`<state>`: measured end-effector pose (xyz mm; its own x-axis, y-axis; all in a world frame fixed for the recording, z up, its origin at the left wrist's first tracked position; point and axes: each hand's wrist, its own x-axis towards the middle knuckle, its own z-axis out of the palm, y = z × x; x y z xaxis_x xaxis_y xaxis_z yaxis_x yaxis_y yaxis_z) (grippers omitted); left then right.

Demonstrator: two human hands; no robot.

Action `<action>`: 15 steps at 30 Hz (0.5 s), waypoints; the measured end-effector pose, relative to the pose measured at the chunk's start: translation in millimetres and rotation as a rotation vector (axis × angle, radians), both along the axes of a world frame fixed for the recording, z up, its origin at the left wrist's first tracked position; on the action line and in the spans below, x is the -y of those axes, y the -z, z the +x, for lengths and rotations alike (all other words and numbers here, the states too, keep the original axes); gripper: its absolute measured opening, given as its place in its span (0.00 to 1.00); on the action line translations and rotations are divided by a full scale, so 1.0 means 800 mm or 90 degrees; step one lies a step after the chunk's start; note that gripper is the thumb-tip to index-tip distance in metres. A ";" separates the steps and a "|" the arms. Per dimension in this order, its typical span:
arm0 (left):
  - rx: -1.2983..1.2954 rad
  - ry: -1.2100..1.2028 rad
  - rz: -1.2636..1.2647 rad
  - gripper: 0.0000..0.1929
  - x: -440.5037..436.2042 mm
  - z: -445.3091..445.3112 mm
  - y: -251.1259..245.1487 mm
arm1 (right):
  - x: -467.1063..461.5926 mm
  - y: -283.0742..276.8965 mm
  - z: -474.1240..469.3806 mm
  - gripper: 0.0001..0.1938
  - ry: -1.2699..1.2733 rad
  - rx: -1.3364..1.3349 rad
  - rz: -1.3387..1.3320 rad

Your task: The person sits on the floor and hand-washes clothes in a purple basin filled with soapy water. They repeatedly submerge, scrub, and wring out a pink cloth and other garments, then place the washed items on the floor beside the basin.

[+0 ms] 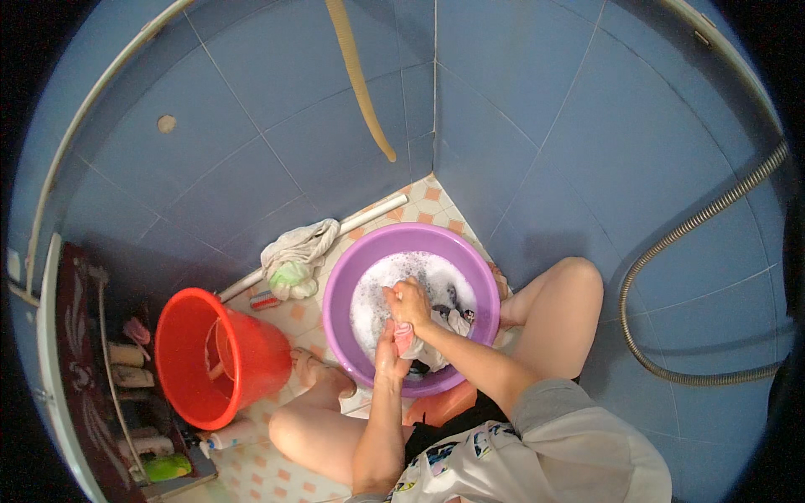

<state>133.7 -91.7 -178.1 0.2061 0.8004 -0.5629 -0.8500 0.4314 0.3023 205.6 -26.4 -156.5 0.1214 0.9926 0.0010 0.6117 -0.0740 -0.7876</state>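
A purple plastic basin (412, 231) stands on the tiled floor before me, holding soapy water with white suds (371, 276). Over it, my left hand (390, 353) holds a wet cloth item with a pink part (403, 337). My right hand (410, 303) is just above and beside it, fingers curled; whether it grips any cloth cannot be told. Pale cloth (451, 322) and some dark fabric lie in the suds, below and to the right of my hands.
A red plastic bucket (264, 358) lies tilted at left, near a scrub brush (265, 300) and a grey mop head (299, 248) with a white pole. A shelf with bottles (129, 377) is at far left. A metal shower hose (679, 236) hangs at right.
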 end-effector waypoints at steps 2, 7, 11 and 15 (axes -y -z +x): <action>0.026 -0.007 0.018 0.18 0.000 -0.002 0.003 | 0.005 0.009 -0.003 0.14 0.001 -0.013 0.037; 0.153 -0.162 0.272 0.18 0.025 -0.001 0.033 | 0.116 -0.031 -0.029 0.12 -0.225 -0.061 0.236; -0.071 -0.020 -0.022 0.18 -0.001 0.012 -0.009 | 0.013 0.007 0.014 0.12 -0.079 -0.027 -0.056; -0.035 -0.014 0.088 0.18 -0.008 -0.011 -0.054 | -0.025 -0.022 0.030 0.16 -0.074 0.139 -0.055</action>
